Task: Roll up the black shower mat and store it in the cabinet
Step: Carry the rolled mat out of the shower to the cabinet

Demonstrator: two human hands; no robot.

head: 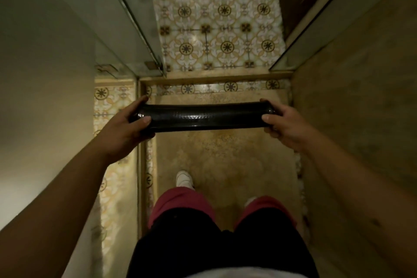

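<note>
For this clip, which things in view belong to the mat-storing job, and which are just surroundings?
Belongs to the job:
- rolled black textured rubber shower mat
- left hand, gripping one end
- right hand, gripping the other end

Just surroundings:
- patterned floral floor tiles
- glass shower panel
- white shoe

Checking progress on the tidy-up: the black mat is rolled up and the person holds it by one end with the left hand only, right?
Not quite. The head view shows the rolled mat held level by both ends: the left hand grips one end and the right hand grips the other. The rest is right: it is black and rolled up.
</note>
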